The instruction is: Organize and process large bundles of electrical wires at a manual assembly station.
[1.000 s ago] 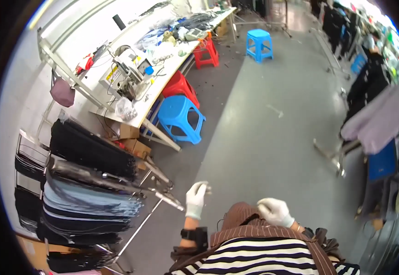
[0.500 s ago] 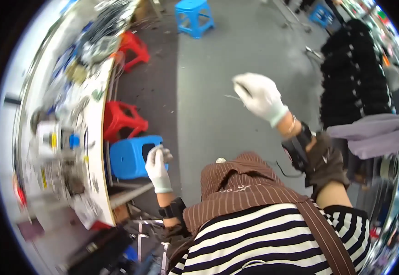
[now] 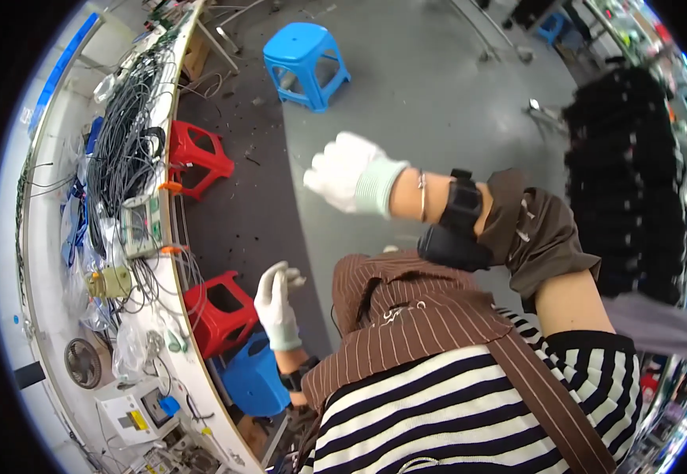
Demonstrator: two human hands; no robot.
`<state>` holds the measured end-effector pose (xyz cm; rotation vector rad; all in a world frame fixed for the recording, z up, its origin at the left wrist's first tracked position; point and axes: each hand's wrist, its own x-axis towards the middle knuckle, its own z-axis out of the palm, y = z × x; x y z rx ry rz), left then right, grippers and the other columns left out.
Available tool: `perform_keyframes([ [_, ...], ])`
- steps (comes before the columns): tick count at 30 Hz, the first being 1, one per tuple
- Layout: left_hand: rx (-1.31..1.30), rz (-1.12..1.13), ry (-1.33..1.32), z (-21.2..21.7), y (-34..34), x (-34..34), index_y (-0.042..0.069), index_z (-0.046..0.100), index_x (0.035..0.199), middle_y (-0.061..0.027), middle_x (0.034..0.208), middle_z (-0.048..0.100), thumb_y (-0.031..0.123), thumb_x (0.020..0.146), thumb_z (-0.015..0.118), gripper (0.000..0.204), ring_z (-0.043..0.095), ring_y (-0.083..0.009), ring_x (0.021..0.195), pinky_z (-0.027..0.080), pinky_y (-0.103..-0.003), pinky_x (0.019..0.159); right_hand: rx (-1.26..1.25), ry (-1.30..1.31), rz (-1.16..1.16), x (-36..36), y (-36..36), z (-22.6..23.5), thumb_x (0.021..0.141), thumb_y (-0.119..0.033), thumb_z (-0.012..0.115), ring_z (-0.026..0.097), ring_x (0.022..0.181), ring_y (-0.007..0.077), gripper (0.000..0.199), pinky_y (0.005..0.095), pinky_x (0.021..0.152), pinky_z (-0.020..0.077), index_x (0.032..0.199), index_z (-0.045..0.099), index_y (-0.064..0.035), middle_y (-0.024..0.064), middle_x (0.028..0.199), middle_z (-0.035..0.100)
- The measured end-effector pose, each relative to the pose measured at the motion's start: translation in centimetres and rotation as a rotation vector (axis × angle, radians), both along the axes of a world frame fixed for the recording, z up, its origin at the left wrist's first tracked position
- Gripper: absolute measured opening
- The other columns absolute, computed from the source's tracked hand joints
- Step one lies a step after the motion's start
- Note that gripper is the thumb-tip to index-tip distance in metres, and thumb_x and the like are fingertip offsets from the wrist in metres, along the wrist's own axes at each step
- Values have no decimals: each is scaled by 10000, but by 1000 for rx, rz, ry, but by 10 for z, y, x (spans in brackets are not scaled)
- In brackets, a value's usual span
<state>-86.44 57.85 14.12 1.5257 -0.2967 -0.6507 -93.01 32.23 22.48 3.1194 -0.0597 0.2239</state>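
Note:
My right hand [image 3: 347, 172], in a white knit glove with a pale green cuff, reaches across in front of me above the grey floor. Its fingers are curled closed, and whatever they hold, if anything, is hidden. My left hand [image 3: 278, 306], gloved the same way, is raised near the red and blue stools beside the workbench. Its fingers are loosely bent with gaps between them, and nothing shows in them. Black straps circle both wrists, and a brown sleeve cover [image 3: 545, 237] is bunched on my right forearm.
Along the left runs a white workbench [image 3: 193, 367] with a bundle of grey cables [image 3: 122, 134], a small fan [image 3: 83, 363] and a boxy white device [image 3: 133, 415]. Red stools [image 3: 197, 158] and a blue stool [image 3: 255, 378] line it. Another blue stool [image 3: 300, 47] stands ahead. Black hanging goods [image 3: 624, 182] fill the right.
My right hand has swung left, its forearm now crossing in front of me. The thin strand seen at it earlier no longer shows. My view has turned, so bench and stools sit differently.

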Motion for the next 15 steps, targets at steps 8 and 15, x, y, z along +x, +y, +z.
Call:
perform_keyframes([
  [8, 33, 261, 116, -58, -91, 193, -2, 574, 1032, -66, 825, 605, 181, 919, 504, 227, 570, -133, 685, 486, -283, 705, -18, 41, 292, 220, -132, -35, 731, -179, 530, 557, 672, 223, 90, 351, 657, 420, 760, 564, -101, 53, 700, 562],
  [15, -1008, 122, 701, 8, -292, 429, 53, 522, 919, -1, 645, 343, 197, 929, 448, 162, 356, -148, 590, 387, -335, 807, 424, -89, 283, 365, -238, -17, 802, -166, 565, 582, 699, 272, 123, 360, 682, 451, 859, 622, -74, 99, 757, 597],
])
